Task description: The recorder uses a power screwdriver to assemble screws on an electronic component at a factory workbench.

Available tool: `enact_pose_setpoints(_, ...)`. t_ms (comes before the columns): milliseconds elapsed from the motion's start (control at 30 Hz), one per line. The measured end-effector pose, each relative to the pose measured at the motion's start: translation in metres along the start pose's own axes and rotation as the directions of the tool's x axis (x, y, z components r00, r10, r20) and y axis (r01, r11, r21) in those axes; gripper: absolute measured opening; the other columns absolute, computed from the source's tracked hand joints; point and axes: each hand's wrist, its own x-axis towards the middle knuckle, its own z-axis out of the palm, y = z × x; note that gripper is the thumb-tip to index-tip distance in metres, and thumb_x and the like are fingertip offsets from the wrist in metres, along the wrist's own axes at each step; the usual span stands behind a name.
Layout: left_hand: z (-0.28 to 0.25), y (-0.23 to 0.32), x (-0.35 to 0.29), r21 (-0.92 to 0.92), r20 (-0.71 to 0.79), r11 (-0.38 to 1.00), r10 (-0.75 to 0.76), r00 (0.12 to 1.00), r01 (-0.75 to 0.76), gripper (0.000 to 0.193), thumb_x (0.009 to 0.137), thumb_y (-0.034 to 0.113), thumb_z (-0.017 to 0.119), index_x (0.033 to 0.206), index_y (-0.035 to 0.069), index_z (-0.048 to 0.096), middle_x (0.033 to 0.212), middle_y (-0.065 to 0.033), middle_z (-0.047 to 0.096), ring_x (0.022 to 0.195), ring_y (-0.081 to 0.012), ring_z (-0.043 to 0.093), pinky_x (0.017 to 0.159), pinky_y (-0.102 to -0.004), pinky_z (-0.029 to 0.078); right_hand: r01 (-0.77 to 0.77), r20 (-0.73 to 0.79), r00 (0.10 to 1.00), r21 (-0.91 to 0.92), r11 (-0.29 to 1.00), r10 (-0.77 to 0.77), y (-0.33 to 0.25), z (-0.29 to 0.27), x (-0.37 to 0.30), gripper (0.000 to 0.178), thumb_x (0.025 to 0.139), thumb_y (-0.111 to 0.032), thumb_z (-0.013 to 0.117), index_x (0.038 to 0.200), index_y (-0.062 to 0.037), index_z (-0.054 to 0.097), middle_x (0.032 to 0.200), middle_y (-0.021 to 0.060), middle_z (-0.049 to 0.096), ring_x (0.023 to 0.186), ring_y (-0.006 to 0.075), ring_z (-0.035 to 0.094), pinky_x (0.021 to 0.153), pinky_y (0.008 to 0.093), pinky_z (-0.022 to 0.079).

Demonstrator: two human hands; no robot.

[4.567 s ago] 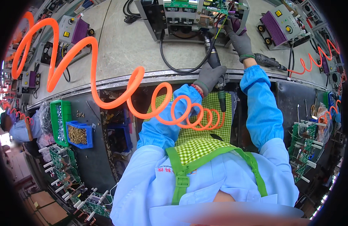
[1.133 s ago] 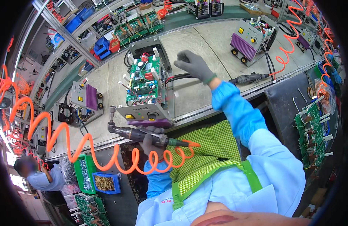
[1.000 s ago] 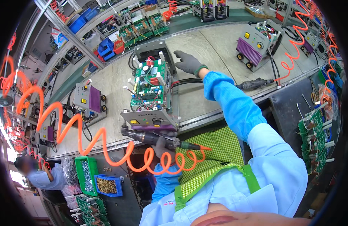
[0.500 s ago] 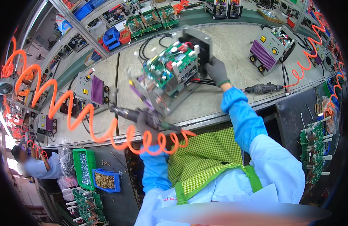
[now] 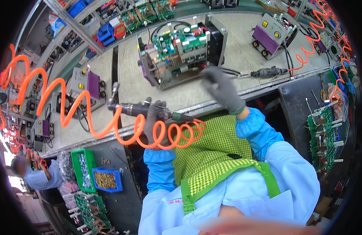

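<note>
My left hand (image 5: pixel 153 121), in a grey glove, grips a dark pneumatic screwdriver (image 5: pixel 134 109) held level over the bench's front edge, its tip pointing left. An orange coiled air hose (image 5: pixel 110 125) runs from the tool's rear end. My right hand (image 5: pixel 222 88), also gloved, hovers with its fingers apart just in front of an open grey metal chassis (image 5: pixel 177 51) filled with green circuit boards, and it holds nothing. The chassis lies on the beige workbench (image 5: pixel 130 84), turned with its boards facing me.
A purple-faced unit (image 5: pixel 88 86) sits on the bench to the left and another (image 5: pixel 271 35) to the right. A second air tool (image 5: pixel 267 72) lies at the right. Green and blue bins (image 5: pixel 96 176) of screws sit below left. Circuit board racks (image 5: pixel 326 133) stand right. A person (image 5: pixel 36 176) works far left.
The chassis has been set down flat on the bench, farther from me. My right hand has let go of it and drawn back. My left hand keeps the screwdriver.
</note>
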Motion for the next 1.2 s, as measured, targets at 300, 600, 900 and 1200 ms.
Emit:
enact_pose_setpoints(300, -0.030, -0.054, -0.030, 0.142, 0.187, 0.988, 0.038, 0.982, -0.065, 0.051, 0.090, 0.021, 0.065, 0.132, 0.002, 0.045, 0.115, -0.0144, 0.060, 0.101, -0.0229, 0.062, 0.088, -0.0351, 0.052, -0.422, 0.578, 0.797, 0.321, 0.848, 0.177, -0.049, 0.069, -0.075, 0.089, 0.074, -0.032, 0.077, 0.145, -0.0056, 0.030, 0.111, 0.0196, 0.063, 0.100, 0.0288, 0.063, 0.088, 0.0368, 0.050)
enact_pose_setpoints(600, -0.001, -0.041, -0.017, 0.422, 0.227, 0.885, -0.313, 0.922, 0.196, 0.033, 0.095, 0.029, 0.060, 0.116, 0.008, 0.046, 0.095, -0.0099, 0.061, 0.083, -0.0205, 0.062, 0.070, -0.0337, 0.054, -0.522, 0.586, 0.798, 0.560, 0.643, 0.137, -0.025, 0.054, -0.090, 0.056, 0.078, -0.031, 0.075, 0.121, -0.0038, 0.053, 0.088, -0.0015, 0.059, 0.077, 0.0084, 0.055, 0.065, 0.0240, 0.048)
enact_pose_setpoints(900, 0.011, -0.041, 0.000, 0.851, 0.360, 0.506, -0.369, 0.857, -0.140, 0.041, 0.090, 0.030, 0.065, 0.111, -0.003, 0.054, 0.091, -0.0121, 0.061, 0.084, -0.0182, 0.059, 0.073, -0.0327, 0.048, -0.756, 0.681, 0.654, 0.596, 0.270, 0.328, -0.014, 0.064, -0.079, 0.036, 0.076, -0.011, 0.067, 0.109, -0.0012, 0.059, 0.087, 0.0033, 0.063, 0.074, 0.0102, 0.058, 0.065, 0.0250, 0.048)
enact_pose_setpoints(1200, -0.091, -0.031, 0.125, 0.808, 0.570, -0.382, 0.316, 0.758, -0.449, 0.060, 0.085, 0.031, 0.067, 0.133, 0.001, 0.048, 0.113, -0.0173, 0.063, 0.102, -0.0300, 0.062, 0.087, -0.0406, 0.049, -0.732, 0.605, 0.635, 0.669, 0.126, 0.481, 0.006, 0.085, -0.050, 0.026, 0.078, -0.011, 0.070, 0.096, -0.0020, 0.053, 0.076, 0.0095, 0.064, 0.060, 0.0179, 0.064, 0.051, 0.0304, 0.052)
